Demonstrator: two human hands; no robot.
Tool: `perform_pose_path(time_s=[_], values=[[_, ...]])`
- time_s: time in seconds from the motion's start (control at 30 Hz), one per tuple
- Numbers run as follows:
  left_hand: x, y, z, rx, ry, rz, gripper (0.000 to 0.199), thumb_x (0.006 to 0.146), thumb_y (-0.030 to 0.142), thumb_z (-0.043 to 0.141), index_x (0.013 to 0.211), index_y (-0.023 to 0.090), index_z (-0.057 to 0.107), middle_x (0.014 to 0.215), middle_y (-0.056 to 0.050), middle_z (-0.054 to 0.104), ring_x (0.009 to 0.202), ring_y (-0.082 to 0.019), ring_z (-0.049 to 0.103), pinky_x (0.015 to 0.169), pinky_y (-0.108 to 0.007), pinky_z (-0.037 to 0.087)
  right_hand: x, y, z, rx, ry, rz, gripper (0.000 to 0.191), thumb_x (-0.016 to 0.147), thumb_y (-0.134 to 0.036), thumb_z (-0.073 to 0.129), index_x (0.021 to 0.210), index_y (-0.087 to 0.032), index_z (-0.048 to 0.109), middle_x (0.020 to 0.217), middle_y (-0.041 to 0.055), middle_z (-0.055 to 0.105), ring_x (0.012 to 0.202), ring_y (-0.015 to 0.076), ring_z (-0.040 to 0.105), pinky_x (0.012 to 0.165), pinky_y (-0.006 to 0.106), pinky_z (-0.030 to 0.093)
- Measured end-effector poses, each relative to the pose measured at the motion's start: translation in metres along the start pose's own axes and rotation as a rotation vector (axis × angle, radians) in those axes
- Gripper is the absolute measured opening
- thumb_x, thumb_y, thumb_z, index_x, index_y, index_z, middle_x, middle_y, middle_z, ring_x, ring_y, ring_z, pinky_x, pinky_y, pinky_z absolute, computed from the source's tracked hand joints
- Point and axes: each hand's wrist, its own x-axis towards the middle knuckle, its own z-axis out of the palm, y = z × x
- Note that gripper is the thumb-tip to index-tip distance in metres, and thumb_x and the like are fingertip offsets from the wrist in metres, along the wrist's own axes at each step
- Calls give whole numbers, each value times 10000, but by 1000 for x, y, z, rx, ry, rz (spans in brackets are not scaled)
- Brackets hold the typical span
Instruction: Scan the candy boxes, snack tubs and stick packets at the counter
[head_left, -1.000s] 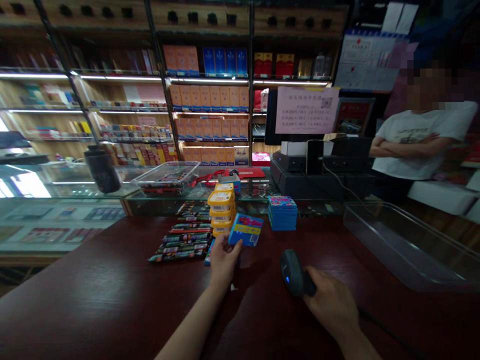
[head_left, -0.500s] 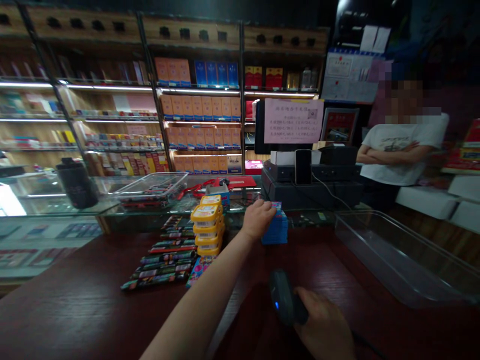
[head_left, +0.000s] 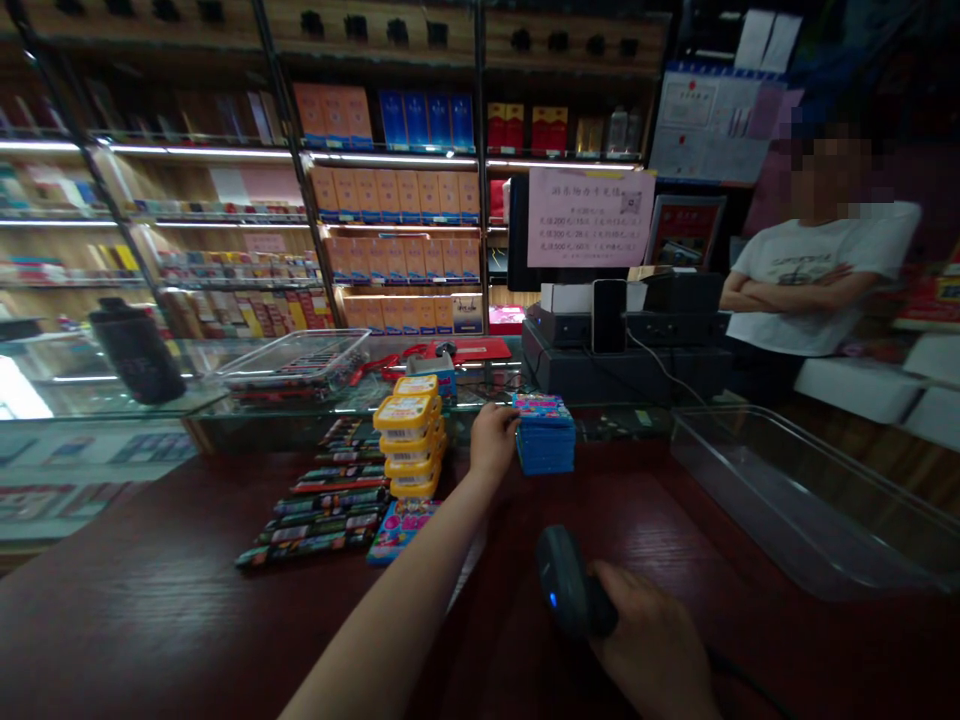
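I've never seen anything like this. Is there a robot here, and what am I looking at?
There is no robot: these are a person's bare hands, seen by one camera worn on that person's head, looking forward and down.

The right hand holds a dark handheld scanner with a small blue light. The left hand reaches to the near-left edge of a stack of blue packets; whether it grips one is hard to tell.

On the dark red-brown counter, further left, are stacked yellow tubs, a row of slim dark packets and a flat blue packet. A clear plastic bin sits at the right. Another person stands beyond, arms folded.
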Motion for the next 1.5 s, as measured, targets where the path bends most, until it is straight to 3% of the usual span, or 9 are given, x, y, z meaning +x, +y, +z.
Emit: perform_pose_path(time_s=[0.1,0.23,0.47,0.6,0.77,0.93,1.13,1.3,1.5], values=[[2,4,5,-19,25,-11,114,772,137,621,846,178,696,842,-41,621,804,-161,587,760,-286,470,0,1,4,-26,26,-1,214,788,-137,506,911,-246,643,865,11,713,792,174,647,706,277,389],[-16,14,0,36,25,-27,253,794,151,591,1035,188,655,962,-57,618,888,-176,583,818,-305,464,-1,3,9,-76,86,-26,208,785,-139,518,924,-235,639,864,19,714,779,175,649,708,278,397],[-107,17,-54,368,-233,18,306,797,216,586,1100,237,623,1031,-53,590,995,-213,513,866,-343,427,-7,8,8,-140,126,-101,209,785,-165,529,955,-235,630,865,9,715,738,163,651,675,269,414],[-140,6,-84,664,-216,-131,394,787,280,607,1174,217,581,1136,-113,554,1092,-287,460,940,-445,359,-8,7,4,-128,73,-89,235,791,-180,487,980,-236,615,922,11,715,789,174,652,670,281,414],[-152,-7,-92,741,-184,-287,399,775,404,621,1115,194,624,1178,-181,526,1142,-373,414,991,-571,238,-10,0,-3,-137,-15,-4,224,807,-220,458,964,-258,613,903,-5,712,790,181,655,637,292,405],[-157,-13,-93,561,-230,-275,383,722,443,670,1048,241,659,1180,-142,508,1128,-343,425,987,-500,277,-11,-2,-1,-166,20,-22,241,783,-213,453,961,-251,612,891,10,715,779,191,663,628,290,418],[-158,-15,-96,525,-104,-444,712,560,486,762,1165,180,543,1218,-184,444,1138,-380,397,937,-504,332,-13,-4,-1,-203,17,-11,270,828,-250,427,1024,-239,612,926,31,715,828,224,673,667,323,456],[-153,-10,-98,65,27,-434,588,531,292,771,1085,184,602,1143,-130,526,1063,-301,507,952,-446,376,-14,-5,0,-207,42,-9,282,820,-241,441,1042,-244,616,927,24,716,824,214,676,656,307,457],[-143,-11,-100,-1122,99,-785,444,725,480,606,1050,178,593,1023,-90,653,948,-250,618,823,-429,503,-15,-3,3,-219,79,-37,271,804,-236,441,1003,-233,624,916,34,715,803,211,675,661,305,460]])
